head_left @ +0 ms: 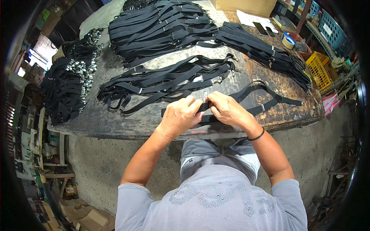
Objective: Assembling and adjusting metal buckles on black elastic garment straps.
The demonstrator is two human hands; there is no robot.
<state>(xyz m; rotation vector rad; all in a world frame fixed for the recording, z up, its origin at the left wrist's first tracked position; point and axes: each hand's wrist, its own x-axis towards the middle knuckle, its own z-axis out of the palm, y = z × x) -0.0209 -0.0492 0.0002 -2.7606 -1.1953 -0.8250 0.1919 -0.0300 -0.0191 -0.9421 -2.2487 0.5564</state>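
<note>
My left hand (181, 116) and my right hand (228, 109) are close together above the near edge of the table, both closed on a black strap (272, 103) that looks like a pair of elastic suspenders. Its free part runs out to the right beyond my right hand, forming a loop and showing a small metal slide. What lies between my fingertips is partly hidden. Just beyond my hands, a loose group of similar black straps (169, 79) with metal fittings lies across the table.
A large heap of black straps (162, 29) covers the far side of the worn table (127, 127). Another bundle (256, 44) lies at the right. Black pieces with shiny clips (90, 69) pile up at the left. A tape roll (288, 41), a phone (260, 29) and a yellow crate (322, 71) are far right.
</note>
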